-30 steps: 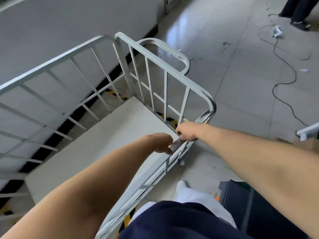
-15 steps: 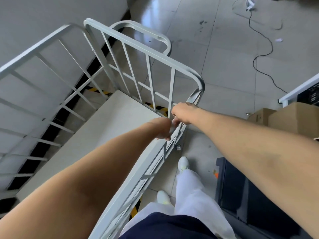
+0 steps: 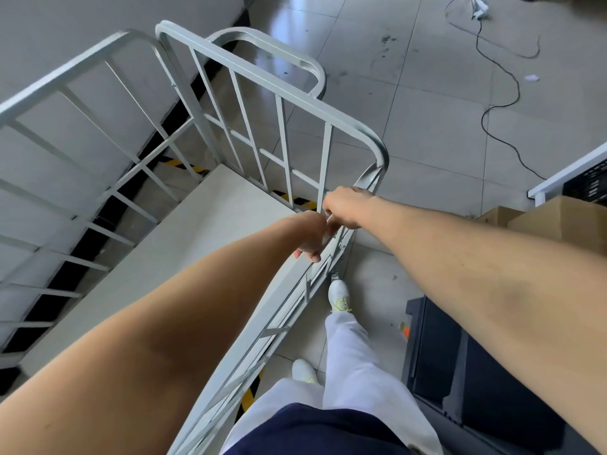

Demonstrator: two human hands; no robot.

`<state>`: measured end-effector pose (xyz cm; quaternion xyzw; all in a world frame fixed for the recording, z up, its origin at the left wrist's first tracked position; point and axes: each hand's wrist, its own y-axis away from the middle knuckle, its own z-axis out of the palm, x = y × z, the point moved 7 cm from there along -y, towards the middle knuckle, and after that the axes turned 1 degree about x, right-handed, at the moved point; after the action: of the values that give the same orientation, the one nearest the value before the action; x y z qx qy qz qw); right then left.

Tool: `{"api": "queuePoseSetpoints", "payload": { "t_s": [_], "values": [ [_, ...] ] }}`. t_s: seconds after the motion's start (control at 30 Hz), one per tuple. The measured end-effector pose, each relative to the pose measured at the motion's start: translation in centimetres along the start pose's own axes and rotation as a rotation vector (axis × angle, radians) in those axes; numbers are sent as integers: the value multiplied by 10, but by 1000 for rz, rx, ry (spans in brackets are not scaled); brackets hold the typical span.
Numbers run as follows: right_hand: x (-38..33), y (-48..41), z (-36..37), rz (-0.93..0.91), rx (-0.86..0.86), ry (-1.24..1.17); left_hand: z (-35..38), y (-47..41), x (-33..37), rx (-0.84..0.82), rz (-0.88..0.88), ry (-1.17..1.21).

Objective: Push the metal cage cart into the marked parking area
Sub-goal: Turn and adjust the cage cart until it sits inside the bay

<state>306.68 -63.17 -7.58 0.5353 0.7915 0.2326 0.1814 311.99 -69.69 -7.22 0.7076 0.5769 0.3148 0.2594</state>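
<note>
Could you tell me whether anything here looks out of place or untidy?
A loose black cable snakes across the floor right of the cage cart, a paper scrap beside it; dark smudges mark the tiles farther back.

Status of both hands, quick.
Left hand: grips the metal cage cart by its near top rail.
Right hand: grips the same rail, just beyond the left.

The cart (image 3: 297, 99) is a light grey metal cage with barred sides, rounded top corners and a pale flat deck, standing upright close beside a wall. Yellow-and-black floor tape (image 3: 305, 201) shows through the bars at its edges.
</note>
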Motion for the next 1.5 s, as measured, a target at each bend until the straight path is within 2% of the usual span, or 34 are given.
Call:
{"api": "queuePoseSetpoints", "payload": {
  "t_s": [0.13, 0.47, 0.77, 0.93, 1.27, 1.5],
  "values": [
    [3, -4, 2, -5, 29, -32, 4, -2, 2, -16, -32, 66],
    [7, 3, 7, -30, 23, -130, 4, 3, -2, 71, -50, 73],
    [7, 5, 6, -231, 28, 4, 17, 16, -13, 103, -87, 98],
    [10, -7, -1, -202, 63, 7, 20, 16, -14, 97, -108, 122],
    [14, -17, 1, -153, 17, -6, 16, 15, -12, 61, -120, 81],
    [13, -11, 0, -106, 18, -36, 20, 15, -14, 92, -127, 75]
  ]
}}
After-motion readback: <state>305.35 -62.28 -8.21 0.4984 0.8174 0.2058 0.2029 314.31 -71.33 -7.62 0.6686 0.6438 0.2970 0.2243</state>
